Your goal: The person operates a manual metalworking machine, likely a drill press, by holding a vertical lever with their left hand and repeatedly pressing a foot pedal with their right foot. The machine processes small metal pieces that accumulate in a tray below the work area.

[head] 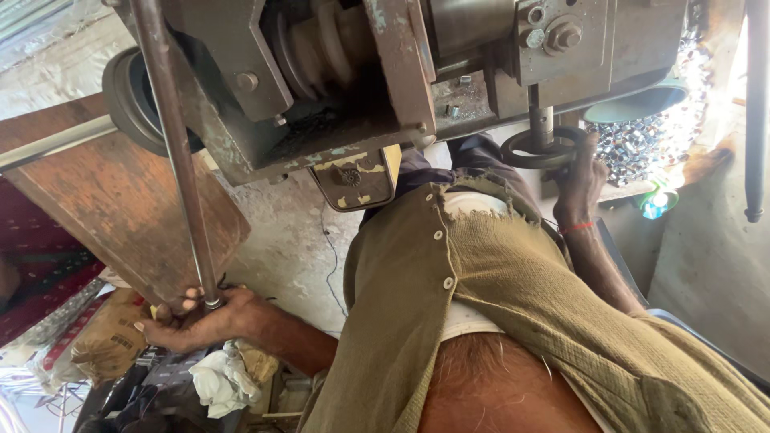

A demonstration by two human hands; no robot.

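My left hand (pixel 196 317), at 8 o'clock, wraps its fingers around the long steel lever (pixel 172 152); my right hand (pixel 579 180), arm stretched at 2 o'clock, grips the round handwheel (pixel 539 148).

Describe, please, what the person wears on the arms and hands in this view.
Both forearms are bare and neither hand is gloved. The right hand has a thin red thread band at the wrist; the left hand wears nothing visible. An open olive button shirt with frayed edges covers the upper body.
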